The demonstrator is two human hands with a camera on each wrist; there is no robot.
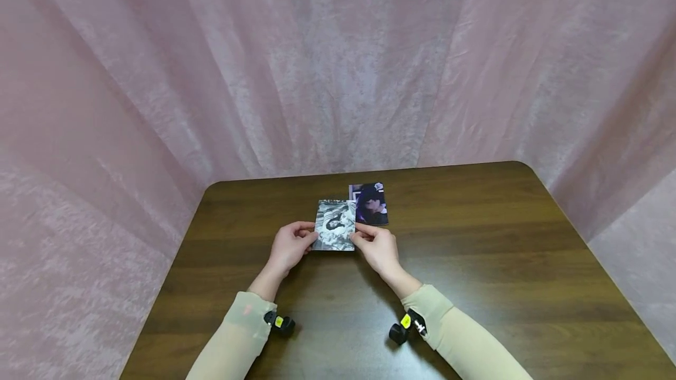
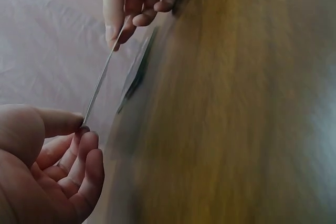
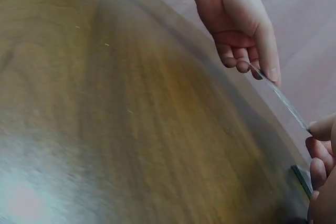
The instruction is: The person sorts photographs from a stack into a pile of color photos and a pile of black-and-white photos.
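A person's left hand (image 1: 287,248) and right hand (image 1: 377,248) each pinch a side edge of a black-and-white photograph (image 1: 335,224), holding it just above a dark wooden table (image 1: 475,251), thumbs on top and fingers curled beneath. A second, colour photograph (image 1: 369,204) lies flat on the table just beyond it, near the right hand. Pink fabric (image 1: 338,63) hangs behind.

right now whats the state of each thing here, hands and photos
left hand: pinches the left edge of the black-and-white photo
right hand: pinches its right edge
black-and-white photo: held off the table between both hands, face up
colour photo: lying flat on the table, face up, untouched
table: dark wood, bears the colour photo
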